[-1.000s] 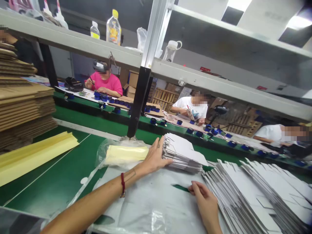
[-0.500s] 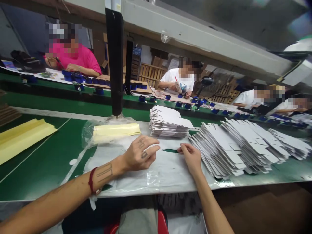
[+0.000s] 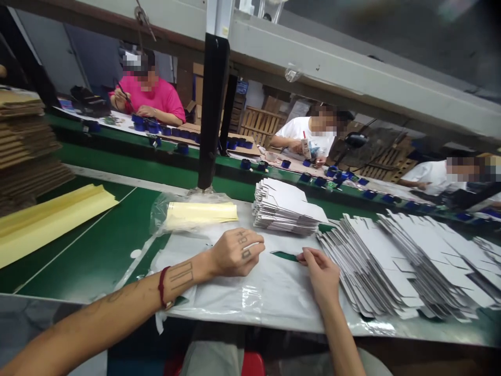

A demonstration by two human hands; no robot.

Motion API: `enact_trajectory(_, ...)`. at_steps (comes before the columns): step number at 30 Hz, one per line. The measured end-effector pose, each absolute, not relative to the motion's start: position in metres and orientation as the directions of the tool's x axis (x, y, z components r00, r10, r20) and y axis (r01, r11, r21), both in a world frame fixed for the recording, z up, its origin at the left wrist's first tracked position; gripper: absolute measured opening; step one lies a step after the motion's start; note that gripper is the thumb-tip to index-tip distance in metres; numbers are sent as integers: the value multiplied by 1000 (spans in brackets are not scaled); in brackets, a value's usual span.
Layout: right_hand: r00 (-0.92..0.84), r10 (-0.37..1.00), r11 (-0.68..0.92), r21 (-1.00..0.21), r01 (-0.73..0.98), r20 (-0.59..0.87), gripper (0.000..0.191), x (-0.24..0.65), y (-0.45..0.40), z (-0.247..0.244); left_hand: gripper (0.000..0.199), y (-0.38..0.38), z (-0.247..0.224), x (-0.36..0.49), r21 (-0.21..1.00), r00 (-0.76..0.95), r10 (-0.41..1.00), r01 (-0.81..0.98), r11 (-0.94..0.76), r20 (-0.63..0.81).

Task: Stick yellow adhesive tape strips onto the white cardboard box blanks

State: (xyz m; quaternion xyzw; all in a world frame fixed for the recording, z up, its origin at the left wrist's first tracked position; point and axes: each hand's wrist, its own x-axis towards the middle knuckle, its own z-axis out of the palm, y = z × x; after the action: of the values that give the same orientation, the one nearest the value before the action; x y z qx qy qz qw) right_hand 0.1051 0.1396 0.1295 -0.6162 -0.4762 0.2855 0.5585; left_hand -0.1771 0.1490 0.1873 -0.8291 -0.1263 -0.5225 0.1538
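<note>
While the left hand [image 3: 239,253] lies loosely curled on a glossy, crinkled plastic sheet [image 3: 250,297], gripping nothing, the right hand [image 3: 320,277] pinches thumb and fingertips together at the end of a thin dark-green strip [image 3: 285,256]. Whether it truly has hold of that strip cannot be told, and the strip may only be green belt showing through a slit in the plastic.

Just beyond the hands sits a small stack of die-cut white card blanks [image 3: 285,206], flat and angular, with grey layered edges. Larger, fanned stacks of blanks [image 3: 399,266] lie just beside the right hand, without touching it. The left hand, which pressed against the small stack a moment ago, now rests apart from it (its knuckles are marked with dark tattoos, and a red cord bracelet [image 3: 161,287] circles the wrist).

Pale yellow strips [image 3: 199,215] sit in a clear plastic bag [image 3: 166,214] beside the sheet, while a folded yellow sheet [image 3: 50,224] lies on the green workbench [image 3: 94,250], below ridged stacks of corrugated cardboard [image 3: 23,136]. Across the bench — past a black upright post [image 3: 211,109] — a co-worker in a pink T-shirt [image 3: 156,99] works behind rows of small blue pieces [image 3: 246,164].
</note>
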Motion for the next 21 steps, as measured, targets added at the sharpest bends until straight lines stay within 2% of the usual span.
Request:
enact_trajectory(8,440,883,54,-967,249,163,58,95,132,149,33,149,182,-169,47,327,222,466,-884,919)
enact_trajectory(12,491,858,39,-973,229,150,61,94,133,146,36,153,181,-166,140,270,320,526,-839,908)
enact_trajectory(18,543,821,78,-976,205,180,54,88,134,135,40,153,171,-169,246,234,433,556,-794,870)
enact_trajectory(21,599,779,101,-980,172,185,60,84,132,136,46,152,165,-172,353,191,534,565,-746,824)
